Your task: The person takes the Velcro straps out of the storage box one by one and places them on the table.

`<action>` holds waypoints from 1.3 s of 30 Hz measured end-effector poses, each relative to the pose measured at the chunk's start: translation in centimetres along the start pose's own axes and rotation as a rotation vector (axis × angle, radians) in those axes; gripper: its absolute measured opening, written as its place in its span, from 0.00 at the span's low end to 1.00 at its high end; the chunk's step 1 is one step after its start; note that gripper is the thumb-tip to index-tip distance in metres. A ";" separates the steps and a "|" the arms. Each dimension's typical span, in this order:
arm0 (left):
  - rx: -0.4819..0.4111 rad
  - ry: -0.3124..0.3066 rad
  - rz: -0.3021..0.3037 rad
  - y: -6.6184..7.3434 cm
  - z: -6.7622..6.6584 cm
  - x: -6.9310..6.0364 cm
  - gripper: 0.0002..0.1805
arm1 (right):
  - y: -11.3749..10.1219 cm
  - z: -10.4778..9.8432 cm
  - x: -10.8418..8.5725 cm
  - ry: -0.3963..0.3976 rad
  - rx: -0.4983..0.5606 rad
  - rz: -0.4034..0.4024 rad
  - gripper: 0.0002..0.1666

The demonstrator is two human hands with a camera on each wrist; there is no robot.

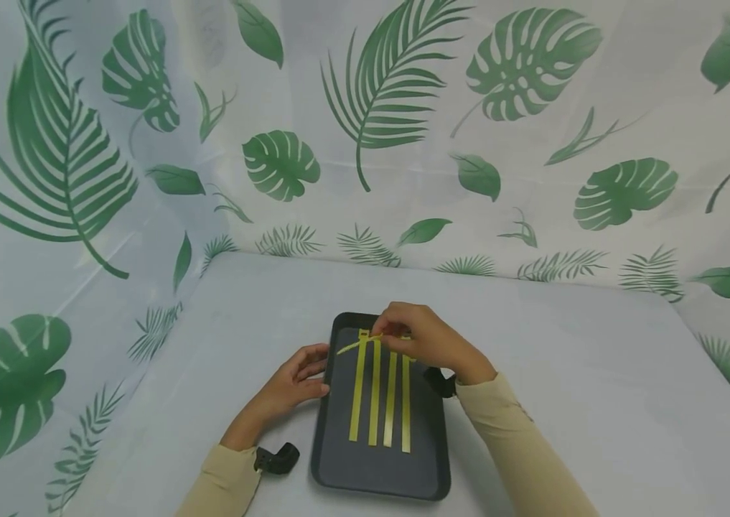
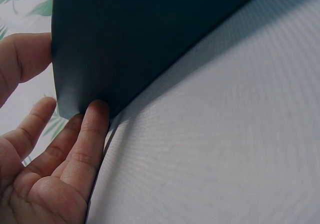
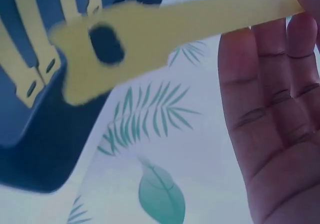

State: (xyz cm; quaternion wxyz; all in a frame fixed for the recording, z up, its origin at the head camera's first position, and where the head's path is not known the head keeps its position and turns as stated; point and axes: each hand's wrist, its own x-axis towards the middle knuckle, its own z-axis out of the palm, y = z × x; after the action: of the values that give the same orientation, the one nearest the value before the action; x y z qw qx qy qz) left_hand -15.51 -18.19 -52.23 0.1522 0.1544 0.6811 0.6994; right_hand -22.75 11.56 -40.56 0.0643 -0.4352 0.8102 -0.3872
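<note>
My right hand (image 1: 426, 334) pinches a flat yellow strip (image 3: 145, 34) between thumb and fingertips, above the far part of a dark grey tray (image 1: 377, 481). One end of this strip widens into a head with an oblong hole, seen close in the right wrist view. Several similar yellow strips (image 1: 375, 402) lie lengthwise in the tray, roughly side by side, their slotted heads at the far end and partly behind my right hand. At the tray's left side, my left hand (image 1: 290, 380) touches the outer wall with loosely bent fingers (image 2: 92, 129).
A white tabletop (image 1: 558, 402) surrounds the tray. Behind and to the left hangs white cloth with green leaf prints (image 1: 281, 165). Black devices (image 1: 277, 458) are worn on both wrists, over beige sleeves.
</note>
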 end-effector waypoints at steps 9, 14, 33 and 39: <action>-0.001 -0.002 0.002 0.1 0.0 -0.1 0.42 | -0.1 -0.5 -2.4 0.163 0.106 0.092 0.07; 0.004 -0.008 0.010 -0.1 0.1 0.0 0.41 | 0.4 -0.7 -3.8 0.217 0.218 0.142 0.07; 0.019 0.000 0.012 -0.2 0.1 -0.2 0.41 | 0.8 -1.3 -8.5 0.335 0.456 0.322 0.20; 0.023 0.006 -0.007 0.0 0.2 -0.3 0.41 | 0.9 -1.6 -10.0 0.368 0.487 0.388 0.19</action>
State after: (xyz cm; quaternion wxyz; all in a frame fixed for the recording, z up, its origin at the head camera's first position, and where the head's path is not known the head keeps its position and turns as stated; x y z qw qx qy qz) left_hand -15.11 -18.14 -52.23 0.1508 0.1518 0.6899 0.6915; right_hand -17.95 20.32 -42.39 0.0915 -0.1685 0.7596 -0.6214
